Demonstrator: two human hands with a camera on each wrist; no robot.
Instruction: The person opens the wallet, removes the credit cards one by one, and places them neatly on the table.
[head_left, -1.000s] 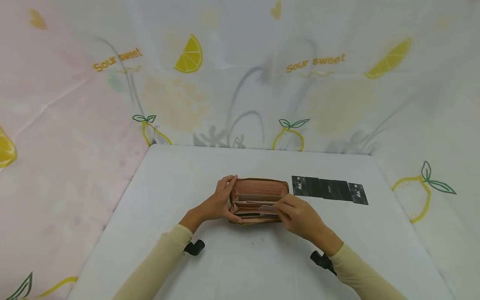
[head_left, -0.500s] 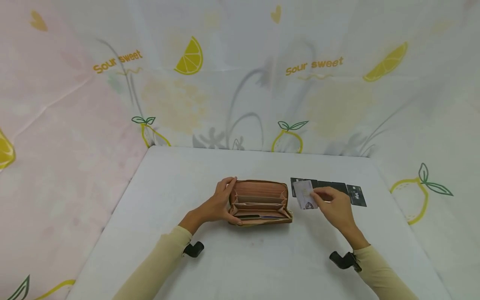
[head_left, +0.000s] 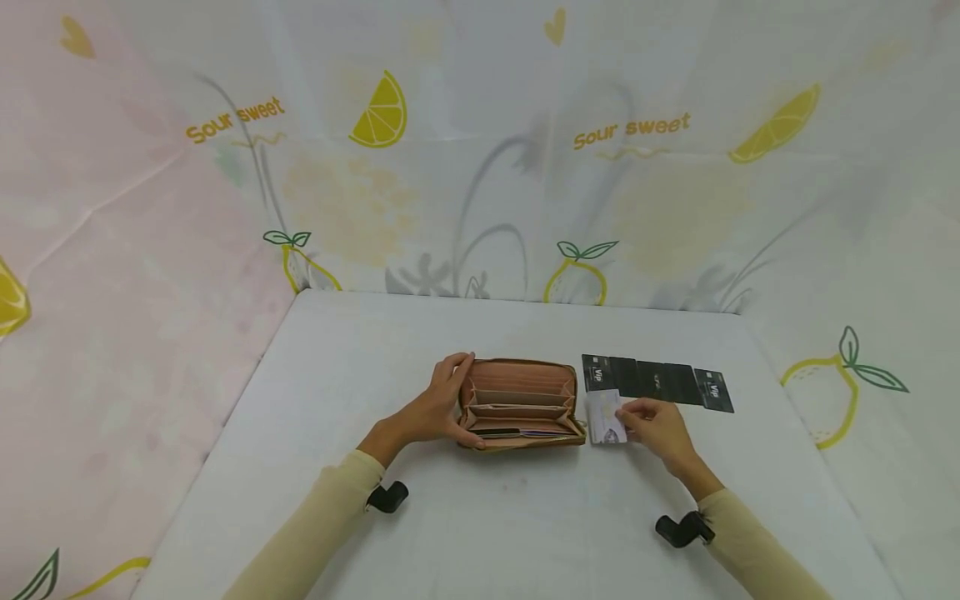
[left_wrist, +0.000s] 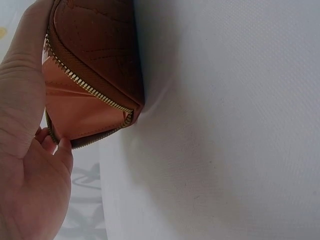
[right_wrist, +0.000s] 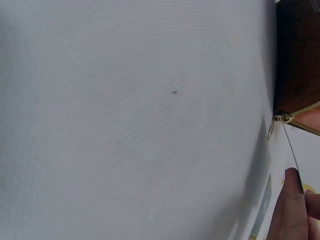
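Observation:
A brown zip-around wallet (head_left: 521,404) stands open-mouthed on the white table, its pleated compartments facing up. Dark and light card edges (head_left: 517,432) show in its front compartment. My left hand (head_left: 431,408) grips the wallet's left end, thumb at the front and fingers at the back; the left wrist view shows the gold zip teeth (left_wrist: 85,85) beside it. Between thumb and fingers my right hand (head_left: 663,429) pinches a pale printed card (head_left: 604,417), just right of the wallet. In the right wrist view that card (right_wrist: 291,147) appears edge-on, tilted up near the zip pull (right_wrist: 271,128).
Several black cards (head_left: 660,381), some marked "Vip", lie in a row behind the pale card. White table (head_left: 495,525) surface extends in front of the wallet. A lemon-patterned cloth (head_left: 450,192) rises behind and at both sides.
My right hand has drawn the pale card out of the wallet's front compartment, carried it right over the black cards, then brought it lower, nearer me. The left hand has stayed on the wallet.

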